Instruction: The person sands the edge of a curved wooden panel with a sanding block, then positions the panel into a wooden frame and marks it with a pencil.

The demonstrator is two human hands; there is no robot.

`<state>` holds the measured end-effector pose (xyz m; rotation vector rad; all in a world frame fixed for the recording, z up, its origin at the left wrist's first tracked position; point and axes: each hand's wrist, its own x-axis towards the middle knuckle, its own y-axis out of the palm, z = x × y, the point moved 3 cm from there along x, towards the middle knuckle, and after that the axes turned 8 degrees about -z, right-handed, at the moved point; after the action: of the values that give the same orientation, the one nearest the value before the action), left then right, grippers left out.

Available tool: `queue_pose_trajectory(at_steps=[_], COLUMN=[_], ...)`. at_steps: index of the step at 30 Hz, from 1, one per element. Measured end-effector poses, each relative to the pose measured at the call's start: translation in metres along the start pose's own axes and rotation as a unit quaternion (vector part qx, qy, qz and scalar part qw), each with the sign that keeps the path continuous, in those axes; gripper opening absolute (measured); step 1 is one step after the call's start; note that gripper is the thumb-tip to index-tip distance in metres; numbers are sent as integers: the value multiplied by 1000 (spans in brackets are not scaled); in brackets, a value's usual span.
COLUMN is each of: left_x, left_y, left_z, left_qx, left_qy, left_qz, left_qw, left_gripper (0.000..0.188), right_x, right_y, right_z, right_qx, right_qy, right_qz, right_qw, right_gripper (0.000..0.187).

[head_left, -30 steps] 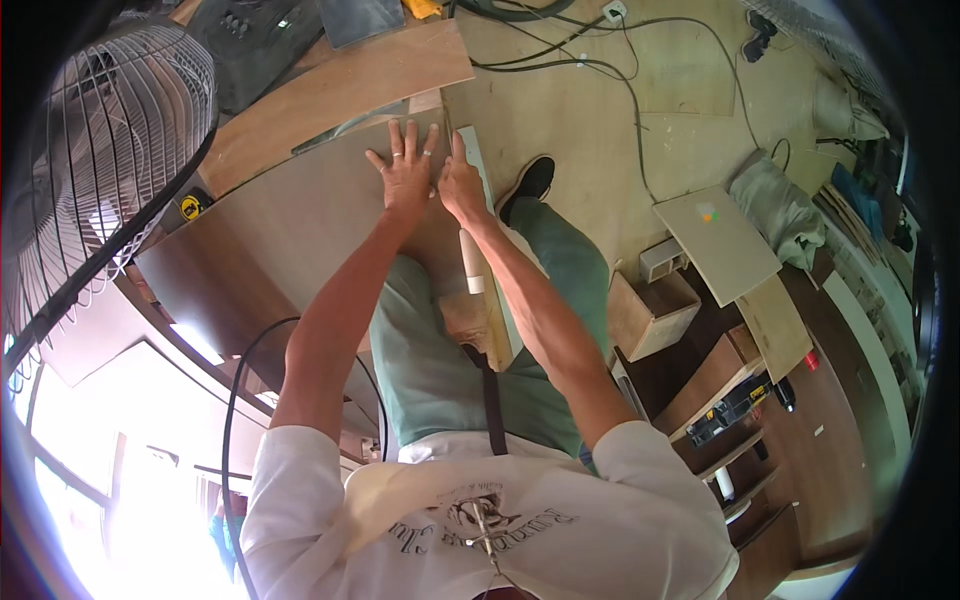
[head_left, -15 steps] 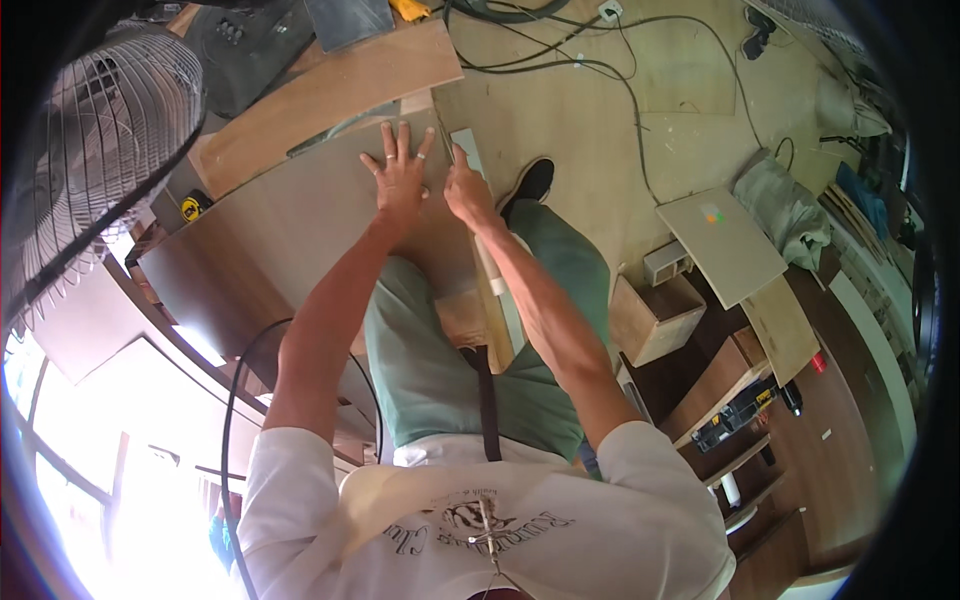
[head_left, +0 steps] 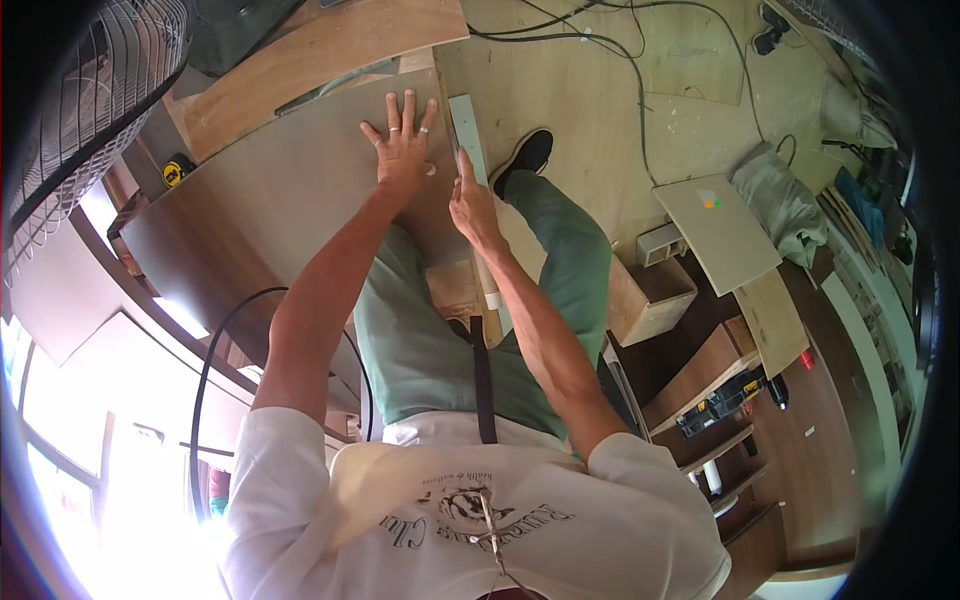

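Note:
My left hand (head_left: 402, 158) lies flat on a large grey-brown board (head_left: 270, 195), fingers spread. A small pale disc (head_left: 430, 169) sits beside its thumb side. At the board's right edge, my right hand (head_left: 473, 208) is closed, its index finger stretched forward along the edge. Whatever it grips is mostly hidden, so I cannot make out its kind. Just beyond that edge runs a pale strip (head_left: 466, 130), partly covered by my right hand. My legs are on both sides of the board's near right corner.
A curved plywood piece (head_left: 330, 75) lies across the board's far side. A fan (head_left: 110, 110) stands at the left near a yellow tape measure (head_left: 176, 170). Black cables (head_left: 640, 120) cross the floor. To the right are a wooden box (head_left: 650, 300), a panel (head_left: 718, 235) and a drill (head_left: 775, 392).
My right hand has slid back toward me along the board's edge, uncovering more of the pale strip. My left hand stays spread on the board. The whole view has shifted slightly.

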<state>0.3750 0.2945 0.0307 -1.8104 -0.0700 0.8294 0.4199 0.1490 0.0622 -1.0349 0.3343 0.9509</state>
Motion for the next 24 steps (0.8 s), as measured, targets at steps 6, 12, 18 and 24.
queue_pose_trajectory(at_steps=[6, 12, 18, 24], left_x=[2, -1, 1, 6], left_y=[-2, 6, 1, -4], left_z=[-4, 2, -6, -11], left_qx=[-18, -5, 7, 0], left_qy=[5, -7, -8, 6], left_qz=[-21, -14, -26, -44], left_qw=[1000, 1000, 1000, 999], left_gripper=[122, 123, 125, 122], right_x=[-3, 0, -6, -16], right_y=[19, 18, 24, 34], right_z=[-14, -16, -17, -48], right_qx=[-45, -45, -3, -15], right_qy=[-76, -26, -3, -98], right_qz=[-57, 1, -33, -90], right_qw=[994, 999, 999, 991], right_gripper=[70, 72, 66, 69])
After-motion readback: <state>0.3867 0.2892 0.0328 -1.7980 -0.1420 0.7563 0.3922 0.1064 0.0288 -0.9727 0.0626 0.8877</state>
